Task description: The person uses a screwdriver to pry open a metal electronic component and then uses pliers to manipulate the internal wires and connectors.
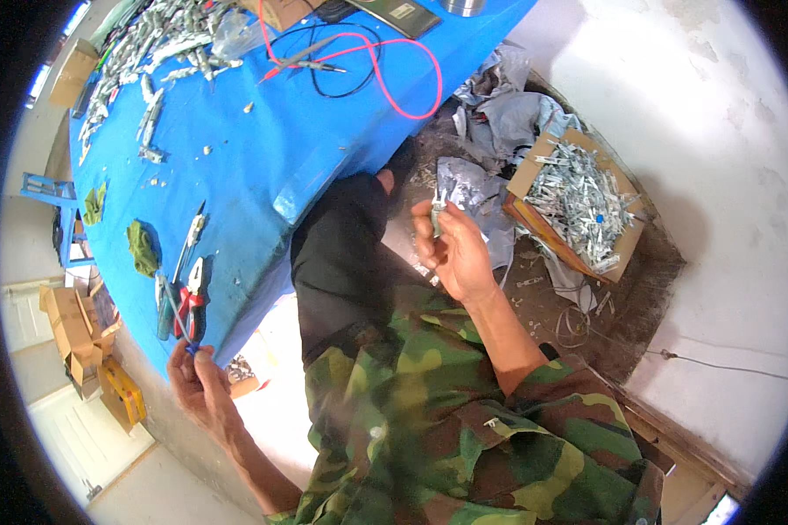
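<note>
Head view, clock directions taken from its centre. At 8 o'clock I see the left hand (203, 381), fingers curled and nearly closed, thumb and fingertips gripping a slim blue-handled tool with a thin metal shaft (180, 317); most of the handle is hidden by the fingers. The tool's long axis runs from 5 to 11 o'clock, shaft directed toward 11, its line crossing red-and-black-handled metal pliers (196, 302) that lie on the blue-covered surface (263, 149).

Just off centre, toward 3 o'clock, I see the right hand (460, 254), half open: thumb and forefinger pinch a small, narrow, pale grey-green piece (438, 214), the remaining fingers loosely bent. The piece stands nearly along the 12-to-6 line, its paler end toward 12; finer detail is too small for me to tell.

Farther out, between 2 and 3 o'clock, I note an open brown cardboard box (524, 168) filled with narrow whitish pieces (582, 206). A crumpled olive-green cloth (141, 248) rests at 9 o'clock.
</note>
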The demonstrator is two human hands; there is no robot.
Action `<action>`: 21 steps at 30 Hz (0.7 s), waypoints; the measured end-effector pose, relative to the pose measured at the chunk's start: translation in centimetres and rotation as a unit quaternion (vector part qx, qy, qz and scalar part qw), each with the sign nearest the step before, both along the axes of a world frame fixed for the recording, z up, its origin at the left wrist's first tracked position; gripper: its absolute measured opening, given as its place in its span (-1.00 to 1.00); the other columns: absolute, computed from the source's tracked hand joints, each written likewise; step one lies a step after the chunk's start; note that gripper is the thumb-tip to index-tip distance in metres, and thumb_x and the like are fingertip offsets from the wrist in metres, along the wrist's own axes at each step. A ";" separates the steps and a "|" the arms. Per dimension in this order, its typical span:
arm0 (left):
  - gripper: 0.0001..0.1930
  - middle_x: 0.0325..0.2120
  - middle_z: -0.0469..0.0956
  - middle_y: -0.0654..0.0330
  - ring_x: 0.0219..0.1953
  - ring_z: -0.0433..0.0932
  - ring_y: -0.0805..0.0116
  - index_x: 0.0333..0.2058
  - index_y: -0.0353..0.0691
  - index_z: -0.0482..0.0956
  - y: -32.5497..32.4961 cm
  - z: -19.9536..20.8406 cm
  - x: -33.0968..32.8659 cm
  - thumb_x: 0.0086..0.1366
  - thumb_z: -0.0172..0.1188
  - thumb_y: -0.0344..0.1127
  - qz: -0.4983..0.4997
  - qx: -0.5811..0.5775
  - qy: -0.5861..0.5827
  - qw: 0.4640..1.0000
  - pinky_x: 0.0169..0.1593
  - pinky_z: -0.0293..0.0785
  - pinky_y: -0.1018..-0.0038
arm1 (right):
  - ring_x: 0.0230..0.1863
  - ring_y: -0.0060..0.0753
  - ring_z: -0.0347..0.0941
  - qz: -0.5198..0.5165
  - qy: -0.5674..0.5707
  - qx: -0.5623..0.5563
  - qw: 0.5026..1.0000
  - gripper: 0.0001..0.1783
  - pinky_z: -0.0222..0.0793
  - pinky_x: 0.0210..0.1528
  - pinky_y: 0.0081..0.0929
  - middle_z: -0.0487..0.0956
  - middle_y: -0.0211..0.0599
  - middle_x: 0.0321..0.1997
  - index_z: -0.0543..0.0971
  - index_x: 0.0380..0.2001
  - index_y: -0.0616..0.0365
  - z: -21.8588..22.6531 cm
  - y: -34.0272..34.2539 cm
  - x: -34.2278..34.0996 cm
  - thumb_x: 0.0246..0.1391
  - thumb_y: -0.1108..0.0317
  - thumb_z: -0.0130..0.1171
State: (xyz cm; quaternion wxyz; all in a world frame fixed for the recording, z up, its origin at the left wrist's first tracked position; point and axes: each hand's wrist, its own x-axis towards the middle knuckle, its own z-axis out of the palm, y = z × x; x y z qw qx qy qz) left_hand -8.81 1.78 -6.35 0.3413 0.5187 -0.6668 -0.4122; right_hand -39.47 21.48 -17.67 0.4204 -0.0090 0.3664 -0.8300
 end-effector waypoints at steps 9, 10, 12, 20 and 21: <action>-0.59 -0.26 0.54 0.28 -0.31 0.41 0.55 0.20 -0.33 0.45 -7.2 -2.3 7.0 0.48 0.17 -0.25 0.076 -0.120 -0.129 0.981 -0.22 0.36 0.59 | -0.36 -0.56 0.35 0.145 -0.049 -0.156 0.976 -0.51 0.26 -0.44 -0.61 0.45 -0.46 -0.25 0.44 0.23 0.34 4.0 -2.1 2.7 0.50 0.15 -0.11; -0.59 -0.26 0.55 0.27 -0.31 0.41 0.54 0.20 -0.32 0.46 -7.9 -2.5 7.4 0.48 0.17 -0.24 0.071 -0.127 -0.149 0.978 -0.22 0.37 0.58 | -0.37 -0.56 0.35 0.154 -0.057 -0.168 0.972 -0.49 0.25 -0.44 -0.61 0.45 -0.47 -0.26 0.43 0.22 0.35 4.2 -2.3 2.8 0.50 0.12 -0.11; -0.58 -0.24 0.57 0.25 -0.31 0.42 0.53 0.21 -0.31 0.48 -9.3 -3.1 8.3 0.48 0.17 -0.23 0.063 -0.142 -0.188 0.970 -0.22 0.39 0.56 | -0.38 -0.58 0.34 0.179 -0.066 -0.175 0.966 -0.47 0.25 -0.44 -0.62 0.44 -0.49 -0.29 0.43 0.23 0.35 4.3 -2.6 3.2 0.50 0.09 -0.12; -0.57 -0.10 0.68 0.06 -0.19 0.64 0.32 0.21 -0.25 0.51 -14.5 -6.1 11.7 0.44 0.21 -0.21 0.086 -0.139 -0.208 0.964 -0.14 0.56 0.39 | -0.41 -0.63 0.34 0.227 0.008 -0.135 0.964 -0.59 0.23 -0.44 -0.66 0.44 -0.45 -0.33 0.47 0.13 0.27 4.3 -3.6 4.9 0.50 0.15 -0.06; -0.58 -0.08 0.68 0.03 -0.19 0.66 0.28 0.22 -0.20 0.52 -14.4 -5.7 11.2 0.46 0.17 -0.21 0.089 -0.135 -0.230 0.960 -0.12 0.58 0.35 | -0.41 -0.63 0.35 0.235 0.033 -0.124 0.964 -0.62 0.23 -0.44 -0.67 0.45 -0.43 -0.32 0.47 0.12 0.26 4.6 -3.7 5.0 0.50 0.18 -0.04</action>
